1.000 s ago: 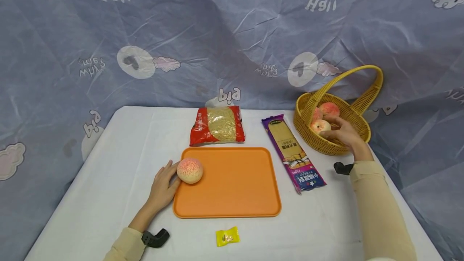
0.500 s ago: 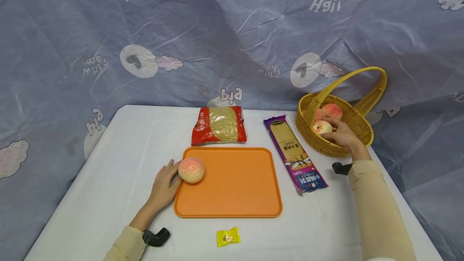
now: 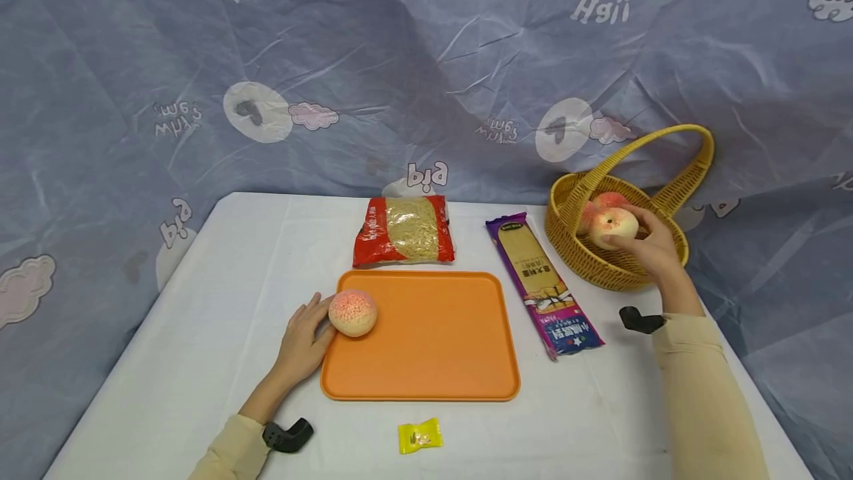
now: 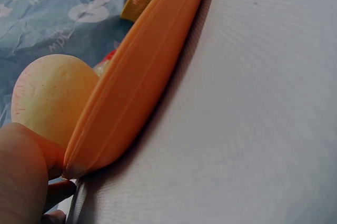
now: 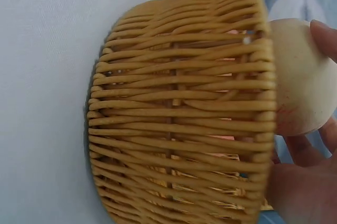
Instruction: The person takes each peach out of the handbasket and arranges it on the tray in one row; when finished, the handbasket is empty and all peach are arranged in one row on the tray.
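Note:
In the head view my right hand (image 3: 649, 247) grips a pale pink-tinged peach (image 3: 612, 227) at the top of the yellow wicker basket (image 3: 586, 261). The right wrist view shows that peach (image 5: 303, 79) at the rim, with fingertips (image 5: 325, 38) on its side. More reddish peaches (image 3: 608, 200) lie behind it inside the basket. My left hand (image 3: 303, 343) rests at the left edge of the orange tray (image 3: 426, 347), fingers extended. Another peach (image 3: 353, 312) sits on the tray's upper left, right against those fingers. Seen from the left wrist, the thumb (image 4: 31, 155) lies by the peach and tray rim.
A red bag of yellow pasta (image 3: 406, 232) lies behind the tray. Between tray and basket is a long purple pasta packet (image 3: 543, 284). One small yellow wrapped sweet (image 3: 420, 435) lies in front on the white table (image 3: 533, 435). Grey-blue printed cloth (image 3: 400, 95) hangs behind.
My right hand has raised its peach up and slightly right from the others in the basket. The left hand and the tray peach stay put; the whole head view shifts slightly.

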### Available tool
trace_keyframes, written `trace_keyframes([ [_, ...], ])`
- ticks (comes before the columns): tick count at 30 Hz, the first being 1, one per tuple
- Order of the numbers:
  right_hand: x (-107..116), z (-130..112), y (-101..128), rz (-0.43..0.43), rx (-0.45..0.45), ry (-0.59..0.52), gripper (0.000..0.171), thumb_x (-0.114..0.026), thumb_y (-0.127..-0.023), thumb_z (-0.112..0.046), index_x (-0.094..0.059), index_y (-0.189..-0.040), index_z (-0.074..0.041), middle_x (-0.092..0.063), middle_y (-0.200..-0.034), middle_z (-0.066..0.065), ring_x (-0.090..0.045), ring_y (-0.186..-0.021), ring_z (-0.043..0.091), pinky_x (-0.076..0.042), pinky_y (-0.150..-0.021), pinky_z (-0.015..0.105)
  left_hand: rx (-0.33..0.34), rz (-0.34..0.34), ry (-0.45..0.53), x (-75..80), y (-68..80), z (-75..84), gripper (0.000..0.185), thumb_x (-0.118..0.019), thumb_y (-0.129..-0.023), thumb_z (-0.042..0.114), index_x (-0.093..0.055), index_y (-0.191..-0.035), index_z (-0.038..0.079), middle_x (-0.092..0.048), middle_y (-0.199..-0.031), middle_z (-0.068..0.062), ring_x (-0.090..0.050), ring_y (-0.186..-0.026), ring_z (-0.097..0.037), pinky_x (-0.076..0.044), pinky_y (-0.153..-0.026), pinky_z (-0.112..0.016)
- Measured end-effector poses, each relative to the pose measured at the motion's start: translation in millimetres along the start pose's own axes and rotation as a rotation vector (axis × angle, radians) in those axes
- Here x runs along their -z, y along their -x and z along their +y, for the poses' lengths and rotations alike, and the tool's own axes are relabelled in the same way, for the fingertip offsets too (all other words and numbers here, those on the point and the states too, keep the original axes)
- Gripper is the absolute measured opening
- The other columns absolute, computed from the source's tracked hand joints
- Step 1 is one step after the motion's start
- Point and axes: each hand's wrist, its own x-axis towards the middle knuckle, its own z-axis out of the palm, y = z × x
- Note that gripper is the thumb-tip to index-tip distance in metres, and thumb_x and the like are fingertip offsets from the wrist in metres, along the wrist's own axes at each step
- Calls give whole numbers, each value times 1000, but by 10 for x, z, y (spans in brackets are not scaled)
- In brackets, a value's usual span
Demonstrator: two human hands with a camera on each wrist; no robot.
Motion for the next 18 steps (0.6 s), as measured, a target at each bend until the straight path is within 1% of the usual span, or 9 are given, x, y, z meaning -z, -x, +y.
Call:
trace_keyframes([
  [4,23,-38,139,30,33,-20,81,-74,-87,-31,-31,-154,-14,-40,-139,10,-42,-100,6,-43,-72,6,-9,4,-4,3,1,1,46,-58,-95,11,-52,-140,2,-52,-144,-17,-33,-143,-42,-17,-117,-61],
  [7,23,-49,247,53,59,-46,79,-75,-87,-24,-33,-153,-13,-45,-129,-3,-42,-98,4,-44,-72,5,-10,2,-4,0,1,0,46,-58,-94,11,-52,-140,2,-52,-144,-17,-32,-143,-42,-17,-117,-61],
  [9,8,-71,318,60,76,-56,78,-76,-86,-21,-34,-152,-13,-45,-121,-15,-42,-97,4,-44,-71,6,-6,0,-7,-1,4,-3,47,-58,-94,11,-52,-140,2,-52,-144,-17,-32,-143,-42,-17,-117,-61],
  [11,-25,-118,392,56,101,-55,77,-76,-86,-19,-36,-151,-12,-42,-115,-21,-42,-97,4,-44,-71,7,3,-1,-10,-2,10,-6,47,-58,-94,10,-52,-140,1,-52,-144,-17,-32,-143,-42,-17,-117,-61],
  [12,-49,-150,431,50,116,-53,77,-76,-85,-18,-36,-151,-11,-42,-114,-23,-42,-97,4,-44,-71,7,6,-2,-12,-2,12,-8,47,-58,-94,10,-52,-140,1,-52,-144,-17,-32,-143,-42,-17,-117,-61],
  [15,-152,-268,544,18,178,-57,75,-76,-85,-15,-38,-148,-7,-43,-115,-20,-43,-99,5,-46,-71,8,8,0,-16,-2,13,-7,47,-58,-94,10,-52,-139,1,-52,-144,-17,-33,-143,-42,-17,-117,-61],
  [18,-297,-391,643,-27,245,-94,73,-77,-82,-9,-42,-146,-6,-45,-116,-19,-45,-100,5,-48,-69,10,2,2,-8,1,5,4,46,-58,-95,11,-52,-139,1,-52,-144,-17,-33,-143,-42,-17,-117,-61],
])
